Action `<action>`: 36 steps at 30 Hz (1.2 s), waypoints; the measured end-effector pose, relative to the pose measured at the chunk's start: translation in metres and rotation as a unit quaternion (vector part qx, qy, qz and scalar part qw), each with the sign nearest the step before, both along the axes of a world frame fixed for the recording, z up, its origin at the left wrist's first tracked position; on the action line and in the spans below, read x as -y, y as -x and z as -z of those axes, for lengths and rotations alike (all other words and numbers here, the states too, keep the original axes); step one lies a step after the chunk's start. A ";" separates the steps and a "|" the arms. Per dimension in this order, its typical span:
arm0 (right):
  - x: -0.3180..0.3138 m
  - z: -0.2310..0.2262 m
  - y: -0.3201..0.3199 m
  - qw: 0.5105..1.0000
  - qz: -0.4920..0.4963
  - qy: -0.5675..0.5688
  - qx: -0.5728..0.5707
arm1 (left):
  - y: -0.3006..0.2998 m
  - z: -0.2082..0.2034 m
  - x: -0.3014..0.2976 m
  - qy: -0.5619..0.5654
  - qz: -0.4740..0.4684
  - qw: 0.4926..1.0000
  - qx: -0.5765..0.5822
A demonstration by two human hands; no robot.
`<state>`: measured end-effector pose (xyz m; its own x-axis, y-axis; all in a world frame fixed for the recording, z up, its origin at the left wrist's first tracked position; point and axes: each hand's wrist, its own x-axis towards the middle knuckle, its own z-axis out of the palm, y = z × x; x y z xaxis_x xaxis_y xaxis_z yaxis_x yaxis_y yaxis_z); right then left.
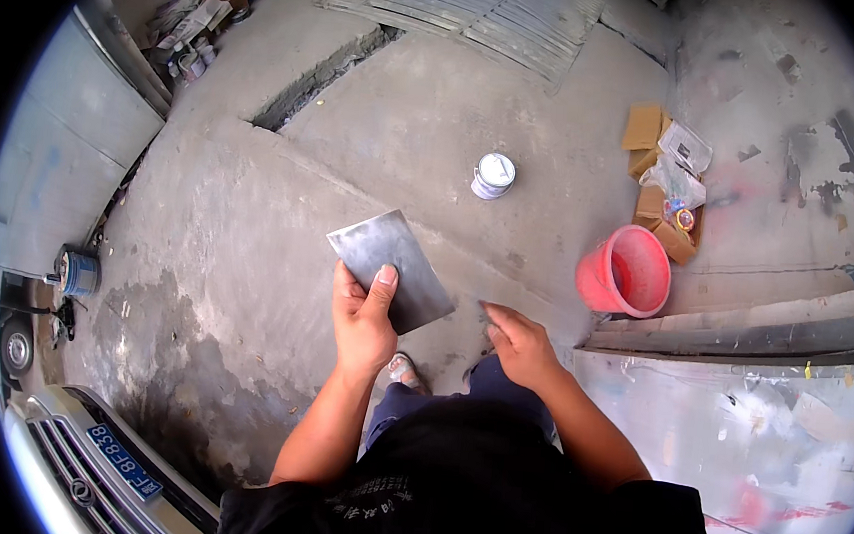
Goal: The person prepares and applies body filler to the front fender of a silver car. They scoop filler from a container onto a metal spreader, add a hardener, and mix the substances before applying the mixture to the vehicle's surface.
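My left hand (366,317) grips a flat, grey rectangular plate (402,265) by its lower left edge. The thumb lies on the plate's face and the other fingers go behind it. The plate looks smooth and slightly shiny, with darker smudges, and is held tilted in front of my body. To the right of it, apart from the plate, is my right hand (523,347). Its fingers stretch toward the plate, and I see nothing held in them.
Ahead on the concrete floor stands a white-lidded can (494,175). A red bucket (623,272) and opened cardboard boxes (658,200) are at the right, by a paint-marked panel (785,436). A vehicle's front (100,472) is at lower left; a floor gap (321,78) lies farther off.
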<state>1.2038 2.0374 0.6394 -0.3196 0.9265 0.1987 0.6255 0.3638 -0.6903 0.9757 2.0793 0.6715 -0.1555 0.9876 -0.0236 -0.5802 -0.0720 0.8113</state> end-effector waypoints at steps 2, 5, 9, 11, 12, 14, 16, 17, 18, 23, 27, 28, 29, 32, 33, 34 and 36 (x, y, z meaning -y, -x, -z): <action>-0.010 -0.011 -0.006 0.963 0.158 0.133 -0.171 | 0.003 0.001 -0.011 0.013 0.011 1.000 -0.019; -0.020 -0.016 -0.013 0.920 0.046 0.252 -0.296 | -0.005 0.001 -0.017 0.017 0.003 0.996 -0.089; -0.076 -0.036 -0.011 0.965 0.043 0.158 -0.207 | -0.017 0.010 -0.024 -0.027 0.088 0.970 -0.223; -0.111 -0.063 -0.018 0.925 0.083 0.167 -0.331 | -0.019 0.009 -0.032 0.009 0.104 0.980 -0.169; -0.123 -0.066 -0.024 0.927 0.093 0.115 -0.344 | -0.020 0.007 -0.035 0.018 0.101 0.981 -0.164; -0.128 -0.074 -0.036 0.968 0.091 0.066 -0.222 | -0.023 0.003 -0.043 0.035 0.098 0.984 -0.146; -0.118 -0.067 -0.032 0.980 0.043 0.127 -0.148 | -0.024 0.003 -0.048 0.044 0.105 0.986 -0.122; -0.110 -0.061 -0.022 0.983 0.021 0.134 -0.126 | -0.026 0.004 -0.049 0.050 0.113 0.987 -0.106; -0.106 -0.055 -0.013 0.987 0.007 0.103 -0.123 | -0.028 0.006 -0.048 0.052 0.129 0.984 -0.115; -0.106 -0.048 0.021 0.980 0.058 0.121 -0.148 | -0.036 0.009 -0.043 0.043 0.157 0.979 -0.123; -0.079 -0.041 0.030 0.986 0.050 0.117 -0.110 | -0.027 0.013 -0.040 0.055 0.088 0.986 -0.132; -0.069 -0.032 0.033 0.987 0.027 0.127 -0.089 | -0.021 0.016 -0.045 0.065 0.060 0.993 -0.083; -0.058 -0.028 0.035 0.988 0.013 0.141 -0.061 | -0.012 0.018 -0.050 0.075 0.028 0.996 -0.032; -0.041 -0.013 0.029 0.982 -0.014 0.167 -0.084 | 0.010 -0.004 -0.061 0.111 -0.006 0.992 0.052; -0.041 -0.015 0.026 0.976 0.006 0.188 -0.107 | 0.011 -0.022 -0.059 0.146 -0.024 0.986 0.073; -0.042 -0.019 0.024 0.968 0.055 0.193 -0.148 | 0.021 -0.004 -0.057 0.143 -0.001 0.987 0.068; -0.053 -0.022 0.011 0.968 0.070 0.203 -0.129 | 0.034 0.014 -0.052 0.087 0.127 0.961 0.228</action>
